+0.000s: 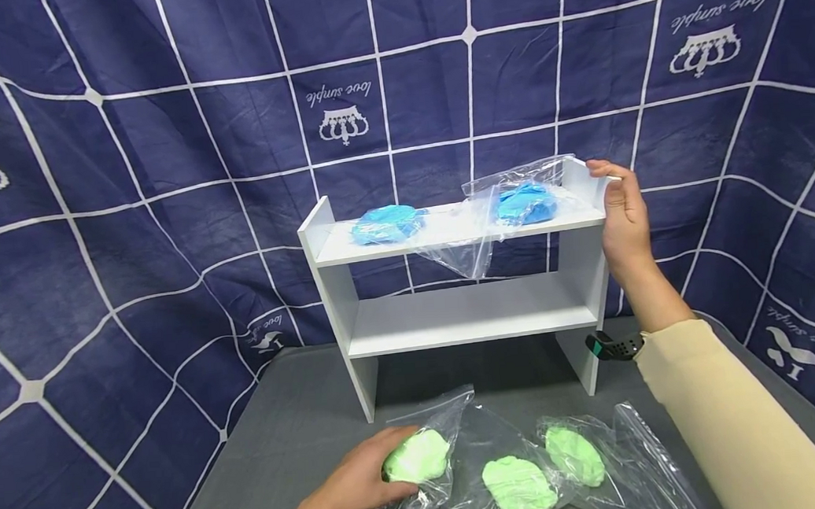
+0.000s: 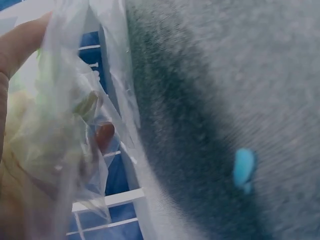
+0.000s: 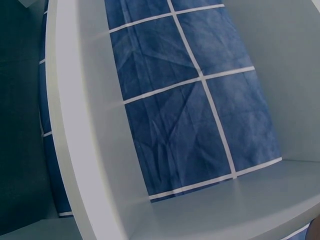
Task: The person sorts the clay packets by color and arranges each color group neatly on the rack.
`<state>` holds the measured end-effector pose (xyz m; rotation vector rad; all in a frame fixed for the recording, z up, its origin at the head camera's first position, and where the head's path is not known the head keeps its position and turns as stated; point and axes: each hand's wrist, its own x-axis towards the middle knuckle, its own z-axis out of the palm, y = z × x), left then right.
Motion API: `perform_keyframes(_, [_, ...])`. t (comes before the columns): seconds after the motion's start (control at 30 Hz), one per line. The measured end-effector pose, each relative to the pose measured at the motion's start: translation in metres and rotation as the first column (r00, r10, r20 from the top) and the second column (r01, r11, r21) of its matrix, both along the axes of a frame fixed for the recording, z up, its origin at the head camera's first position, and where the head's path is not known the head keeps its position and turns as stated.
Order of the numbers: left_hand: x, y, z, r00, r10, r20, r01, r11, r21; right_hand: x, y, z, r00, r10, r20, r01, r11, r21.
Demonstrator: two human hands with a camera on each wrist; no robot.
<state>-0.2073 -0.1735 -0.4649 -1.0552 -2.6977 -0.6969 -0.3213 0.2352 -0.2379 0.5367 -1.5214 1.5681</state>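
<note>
My left hand [image 1: 366, 472] grips a clear zip bag with a light green, dough-like lump [image 1: 418, 456] inside, low in front of the shelf. In the left wrist view the crinkled plastic bag [image 2: 60, 150] lies between thumb and fingers. At the upper right corner of the white two-tier shelf [image 1: 468, 313], my right hand [image 1: 626, 227] holds the side panel, fingers over its top edge. Blue lumps in clear bags lie on the top tier, one at the left [image 1: 387, 224] and one at the right [image 1: 526, 203]. The right wrist view shows shelf boards [image 3: 75, 100].
Two more bagged green lumps, one in the middle [image 1: 519, 489] and one at the right [image 1: 574, 456], lie on the grey tabletop [image 1: 251, 455]. A bag corner [image 1: 468, 258] hangs over the top tier's front edge. Behind stands a blue checked curtain [image 1: 425, 95].
</note>
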Motion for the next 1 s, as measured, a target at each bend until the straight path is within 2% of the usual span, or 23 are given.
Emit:
perform_keyframes(0.27, [-0.005,0.001,0.015,0.999,0.016,-0.044,-0.013,0.998,0.057,0.000,0.000,0.001,1.000,-0.017,0.005,0.017,1.000,0.017])
perform_keyframes(0.4, [-0.007,0.001,0.027,0.996,0.070,-0.058,-0.067,0.996,0.059,0.000,0.000,0.001,1.000,-0.015,-0.003,0.015,1.000,0.015])
perform_keyframes(0.53, [-0.009,0.002,0.043,0.987,0.135,-0.092,-0.129,0.990,0.061,-0.001,0.000,0.001,1.000,-0.005,-0.012,0.005,1.000,0.005])
perform_keyframes(0.73, [-0.013,0.007,0.070,0.968,0.202,-0.150,-0.191,0.978,0.081,-0.003,0.001,0.001,1.000,0.010,-0.025,-0.010,1.000,-0.009])
perform_keyframes(1.0, [-0.014,0.014,0.105,0.951,0.244,-0.192,-0.232,0.969,0.081,-0.004,0.001,0.000,1.000,0.000,-0.017,0.000,1.000,-0.005])
